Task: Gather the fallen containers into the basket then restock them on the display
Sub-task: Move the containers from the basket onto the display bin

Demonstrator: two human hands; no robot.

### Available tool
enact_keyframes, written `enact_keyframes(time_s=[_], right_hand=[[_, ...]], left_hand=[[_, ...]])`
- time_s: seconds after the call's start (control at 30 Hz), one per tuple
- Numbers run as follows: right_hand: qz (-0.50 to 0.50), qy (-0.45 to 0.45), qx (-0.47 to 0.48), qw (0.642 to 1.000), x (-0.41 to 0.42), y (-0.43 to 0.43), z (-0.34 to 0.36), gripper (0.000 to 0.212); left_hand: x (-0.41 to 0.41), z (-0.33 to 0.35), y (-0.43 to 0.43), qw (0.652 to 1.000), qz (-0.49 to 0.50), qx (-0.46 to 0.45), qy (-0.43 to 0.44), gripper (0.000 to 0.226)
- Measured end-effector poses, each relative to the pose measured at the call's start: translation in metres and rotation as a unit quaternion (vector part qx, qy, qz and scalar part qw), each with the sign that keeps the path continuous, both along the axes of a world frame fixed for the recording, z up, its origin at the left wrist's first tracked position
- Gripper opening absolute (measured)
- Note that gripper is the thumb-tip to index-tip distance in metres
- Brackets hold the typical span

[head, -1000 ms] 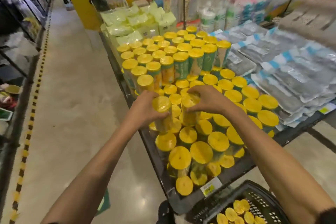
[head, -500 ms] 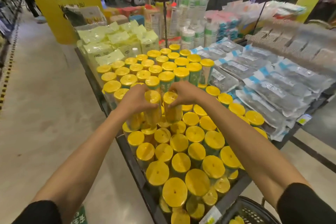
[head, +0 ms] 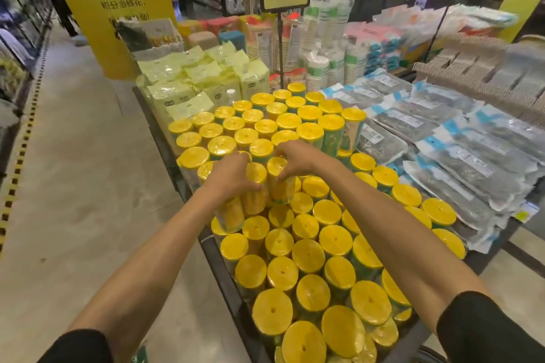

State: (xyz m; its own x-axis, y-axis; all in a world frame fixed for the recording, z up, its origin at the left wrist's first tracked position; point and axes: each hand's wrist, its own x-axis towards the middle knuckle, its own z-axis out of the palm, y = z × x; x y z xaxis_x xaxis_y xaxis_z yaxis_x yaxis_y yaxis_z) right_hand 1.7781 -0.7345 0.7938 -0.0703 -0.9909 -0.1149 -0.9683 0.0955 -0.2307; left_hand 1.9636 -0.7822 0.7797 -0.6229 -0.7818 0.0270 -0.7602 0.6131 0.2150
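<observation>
The left hand (head: 231, 178) and right hand (head: 298, 160) are curling fingers round yellow-lidded canisters (head: 280, 187) near the display rim (head: 221, 267), bordering open aisle floor (head: 73, 200).

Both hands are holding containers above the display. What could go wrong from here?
The left hand seems to grip two containers at once; one could slip. The right hand holds its container close to the stacked upper tier; a bump might topple it. The lower rows sit tightly packed near the display edge, so a knocked one may fall to the floor.
</observation>
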Motion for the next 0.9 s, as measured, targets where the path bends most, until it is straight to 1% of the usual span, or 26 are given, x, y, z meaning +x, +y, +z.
enact_keyframes(time_s=[0.27, 0.4, 0.57, 0.73, 0.9], right_hand=[[-0.013, -0.038, 0.001, 0.999, -0.003, -0.011, -0.012, 0.075], [-0.014, -0.045, 0.005, 0.999, -0.003, -0.017, -0.019, 0.078], [-0.008, -0.036, 0.026, 0.999, -0.001, -0.021, -0.022, 0.084], [-0.007, -0.021, 0.019, 1.000, 0.003, -0.019, -0.019, 0.084], [-0.018, -0.006, 0.006, 1.000, 0.003, -0.011, -0.015, 0.080]], left_hand=[[-0.005, -0.014, -0.003, 1.000, 0.000, 0.010, -0.022, 0.072], [-0.003, -0.023, -0.002, 1.000, 0.002, -0.009, -0.019, 0.072], [-0.001, -0.028, 0.000, 1.000, 0.005, -0.020, -0.002, 0.074], [0.004, -0.029, 0.002, 0.999, 0.004, -0.028, 0.017, 0.075], [0.007, -0.021, 0.003, 1.000, 0.001, -0.022, 0.000, 0.064]])
